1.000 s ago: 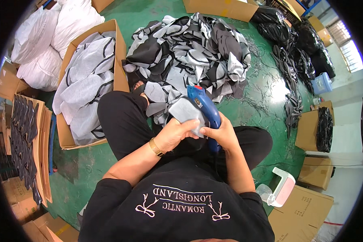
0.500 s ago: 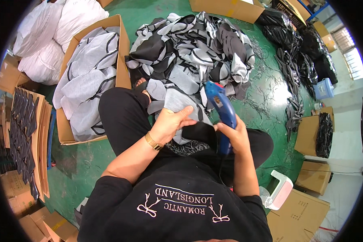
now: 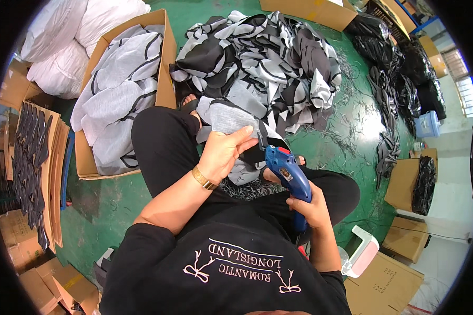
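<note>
Green floor (image 3: 368, 168), strewn near the heap with thin trimmings (image 3: 347, 139), is left as free room beyond the right knee (image 3: 344, 189). The left knee (image 3: 155, 126) is closely flanked by a cardboard box (image 3: 166, 63) filled with grey fabric panels (image 3: 121, 97); ahead, the way is filled by a heap of fabric pieces (image 3: 270, 68). Between the knees, a grey-and-black fabric piece (image 3: 231, 118) is held by the left hand (image 3: 220, 155), its edge pinched between thumb and fingertips. Blue electric scissors (image 3: 293, 181) are gripped by the right hand (image 3: 311, 205), fingers wrapped around the body, the cutting head set at the piece's right edge; whether cloth is caught in the blades cannot be told. A smooth grey face is shown, with black exposed along the near side; the scissors are topped with red.
</note>
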The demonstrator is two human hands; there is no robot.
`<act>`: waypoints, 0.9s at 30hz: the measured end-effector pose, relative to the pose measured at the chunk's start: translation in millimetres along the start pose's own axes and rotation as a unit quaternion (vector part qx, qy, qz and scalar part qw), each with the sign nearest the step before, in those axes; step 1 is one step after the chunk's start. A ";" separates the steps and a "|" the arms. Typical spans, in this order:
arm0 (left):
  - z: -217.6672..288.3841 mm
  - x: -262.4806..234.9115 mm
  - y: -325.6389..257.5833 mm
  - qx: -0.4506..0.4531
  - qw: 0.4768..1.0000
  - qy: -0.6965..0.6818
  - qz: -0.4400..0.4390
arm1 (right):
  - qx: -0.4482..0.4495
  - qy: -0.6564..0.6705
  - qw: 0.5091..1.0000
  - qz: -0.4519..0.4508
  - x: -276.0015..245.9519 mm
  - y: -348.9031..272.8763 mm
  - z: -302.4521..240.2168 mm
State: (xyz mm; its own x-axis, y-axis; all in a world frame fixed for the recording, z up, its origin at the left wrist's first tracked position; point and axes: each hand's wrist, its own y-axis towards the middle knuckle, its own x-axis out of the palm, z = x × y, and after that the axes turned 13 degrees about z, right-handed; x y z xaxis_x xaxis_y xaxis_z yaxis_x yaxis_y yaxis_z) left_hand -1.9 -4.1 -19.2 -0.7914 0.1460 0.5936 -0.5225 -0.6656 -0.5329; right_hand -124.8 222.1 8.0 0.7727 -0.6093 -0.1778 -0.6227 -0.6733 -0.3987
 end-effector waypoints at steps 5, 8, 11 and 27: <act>-0.5 0.5 -1.8 0.003 1.000 0.010 0.003 | 0.011 0.015 1.000 0.011 3.7 -0.1 -6.5; 0.5 5.3 -5.7 0.016 1.000 0.005 -0.001 | 0.012 0.022 1.000 0.013 1.8 1.5 -2.9; 0.0 4.5 -5.1 0.021 0.999 0.026 -0.005 | 0.012 0.025 1.000 0.012 1.1 1.4 -5.1; 1.3 4.5 -12.6 0.043 0.982 0.144 -0.112 | 0.007 0.175 0.984 0.015 5.5 18.1 -27.2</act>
State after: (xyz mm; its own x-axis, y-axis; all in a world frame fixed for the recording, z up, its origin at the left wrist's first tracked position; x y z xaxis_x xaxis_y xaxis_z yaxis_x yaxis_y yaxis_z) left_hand 1.5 4.0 -9.0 -0.7231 0.4879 0.4890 -0.6746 -0.6508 -0.3483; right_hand -135.1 195.2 24.2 0.6622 -0.7380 0.1295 -0.6413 -0.6476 -0.4114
